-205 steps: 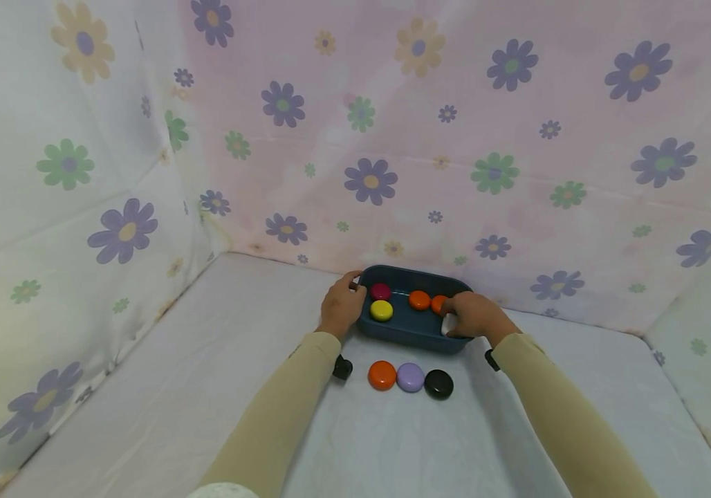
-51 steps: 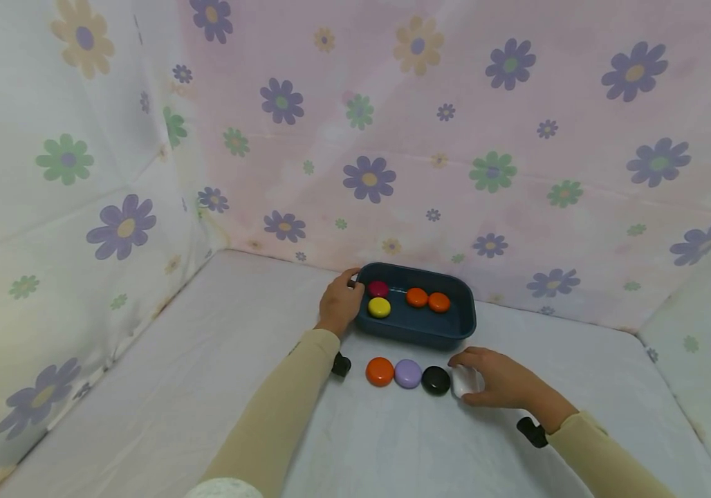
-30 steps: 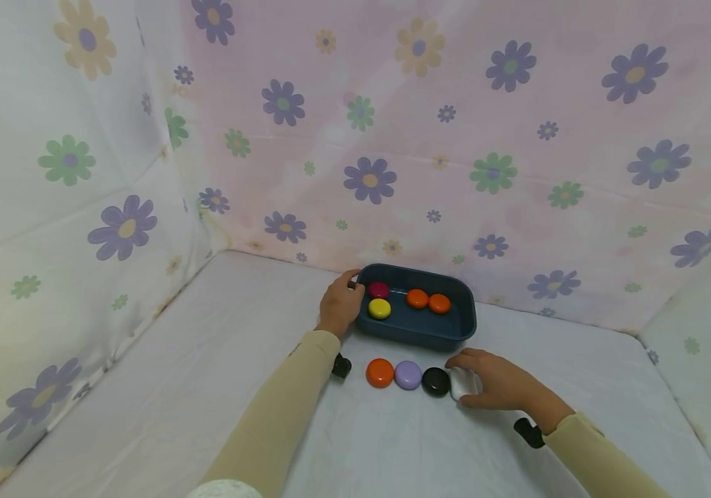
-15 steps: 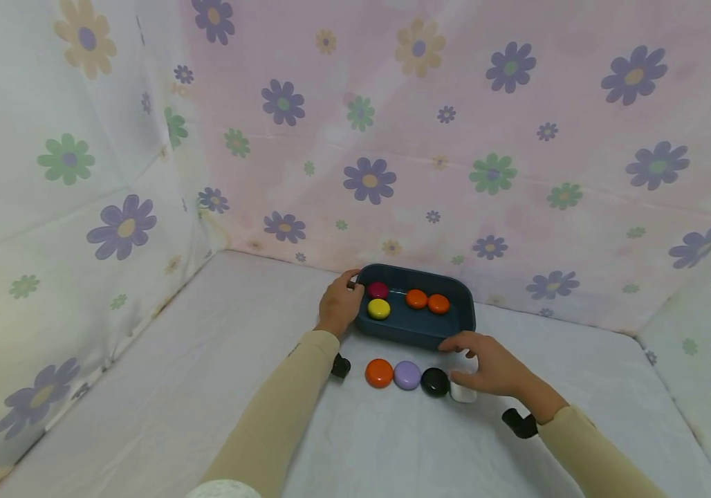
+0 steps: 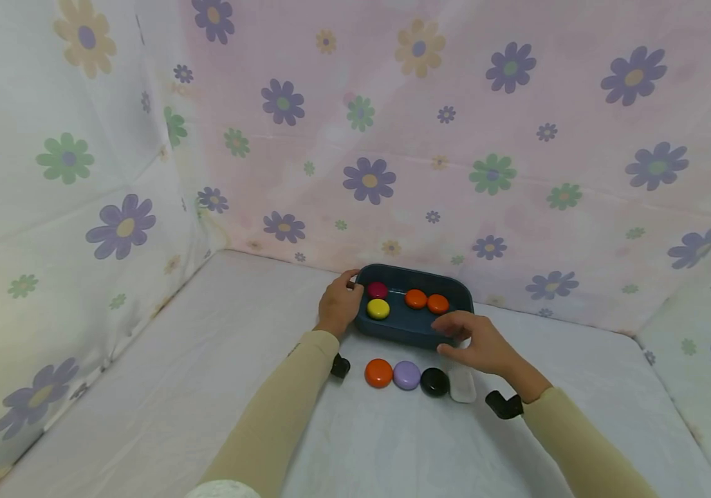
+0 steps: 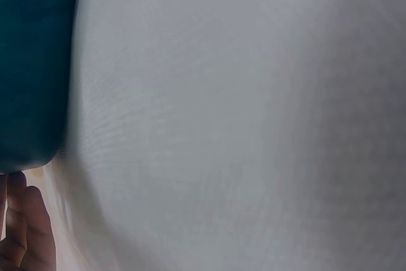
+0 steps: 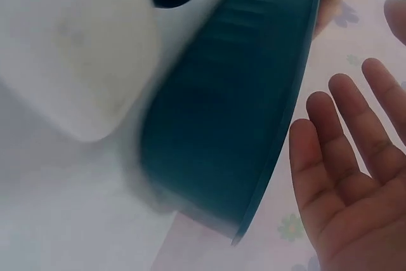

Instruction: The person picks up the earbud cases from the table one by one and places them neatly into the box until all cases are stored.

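Note:
My left hand (image 5: 338, 304) grips the left end of a dark teal tray (image 5: 402, 336); its fingers show beside the tray corner in the left wrist view. The right hand (image 5: 476, 344) hovers over the tray's front right corner, fingers extended and holding nothing. Inside the tray lie a crimson disc (image 5: 377, 290), a yellow disc (image 5: 377, 309) and two orange discs (image 5: 416, 299). In front of it, a row on the cloth runs from an orange disc (image 5: 379, 373) to a lilac disc (image 5: 407, 375), a black disc (image 5: 434, 382) and a white rounded block (image 5: 462, 384).
A pale cloth (image 5: 256, 346) covers the table. Behind the tray rises a pink flowered curtain (image 5: 330, 138), close to its back edge. Another flowered sheet (image 5: 50, 228) closes off the left side.
My right hand carried the white block out of the tray, set it beside the black disc, released it and moved up and left over the tray. The left hand has stayed on the tray.

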Motion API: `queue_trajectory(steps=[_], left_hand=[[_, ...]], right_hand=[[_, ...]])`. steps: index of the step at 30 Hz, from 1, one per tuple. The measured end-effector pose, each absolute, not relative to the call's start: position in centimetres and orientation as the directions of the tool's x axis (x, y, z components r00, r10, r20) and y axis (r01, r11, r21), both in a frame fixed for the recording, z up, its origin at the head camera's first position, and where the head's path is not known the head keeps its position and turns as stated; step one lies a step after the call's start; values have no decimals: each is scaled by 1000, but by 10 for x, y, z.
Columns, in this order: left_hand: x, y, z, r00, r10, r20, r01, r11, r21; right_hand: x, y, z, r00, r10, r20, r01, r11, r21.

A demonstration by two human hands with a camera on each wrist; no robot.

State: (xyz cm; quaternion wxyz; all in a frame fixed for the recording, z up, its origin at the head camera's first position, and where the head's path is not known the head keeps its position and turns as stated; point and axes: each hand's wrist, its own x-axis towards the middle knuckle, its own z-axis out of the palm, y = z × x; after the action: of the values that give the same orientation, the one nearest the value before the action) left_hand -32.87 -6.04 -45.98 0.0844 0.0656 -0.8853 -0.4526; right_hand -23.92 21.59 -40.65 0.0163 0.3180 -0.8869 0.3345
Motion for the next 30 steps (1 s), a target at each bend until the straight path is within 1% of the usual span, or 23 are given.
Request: queue_trajectory(steps=[6,16,22,30], left_hand=[[-329,-60,-460,-978,-190,83,-42,575,817],[-330,-60,-460,-979,-187,79,-46,581,812],[-330,-60,-459,-979,-189,78,-47,579,814],[-329,-60,-459,-980,-186,73,-49,577,815]], right_hand=[[-247,203,-402,-842,-501,201,-508,609,-610],[-265,182,-404,-877,-460,135,-433,640,-635],[-276,169,-406,-906,-401,133,-379,634,-674],[-292,152,-418,-908,-384,170,-387,608,-693]])
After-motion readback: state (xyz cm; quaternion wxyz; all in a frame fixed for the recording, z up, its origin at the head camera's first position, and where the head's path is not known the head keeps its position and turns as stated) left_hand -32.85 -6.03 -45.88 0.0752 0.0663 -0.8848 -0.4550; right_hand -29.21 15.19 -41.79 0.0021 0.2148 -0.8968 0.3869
